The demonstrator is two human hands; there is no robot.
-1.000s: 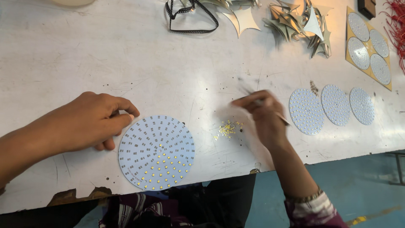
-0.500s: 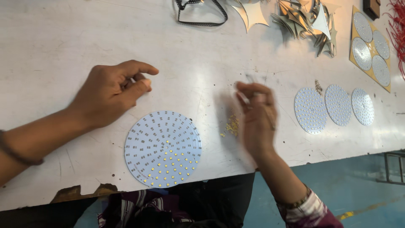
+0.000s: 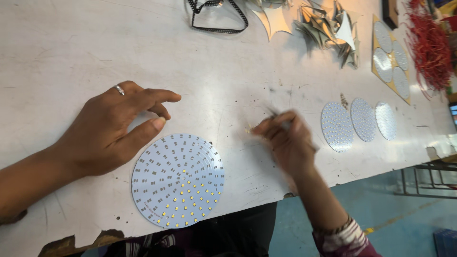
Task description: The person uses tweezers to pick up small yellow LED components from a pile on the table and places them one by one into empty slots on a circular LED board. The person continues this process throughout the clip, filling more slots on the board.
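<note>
**Round board partly filled, our hands on either side**

We start with the white tabletop (image 3: 71,43), scuffed and chipped along its near edge, which carries everything here. On it, just below centre, lies the large round board (image 3: 177,180), flat and face up. In its lower sector, from about four to seven o'clock, yellow chips already sit on the pads; the remaining pads show only bare grey marks. By our judgement the filling is well short of half done, with the upper and left parts left to do.

Our left hand (image 3: 112,128), a ring on one finger, rests at ten o'clock of the board, fingers loosely spread and holding nothing; the thumb tip lies just beside the board's upper rim, and we cannot tell whether it touches.

Our right hand (image 3: 285,140), blurred, sits at two o'clock of the board, near but apart from it. Its fingers are pressed together in a pinch around what looks like a thin tool; the blur hides what exactly.

At three o'clock of that hand lie three small round boards (image 3: 364,123) in a row. At the tabletop's far right corner we see a yellow panel of discs (image 3: 391,59), red wires (image 3: 428,43), shiny offcuts (image 3: 328,26) and a black strap (image 3: 216,16).

Smallest, a few loose yellow chips (image 3: 248,128) lie just left of the right fingertips.
</note>
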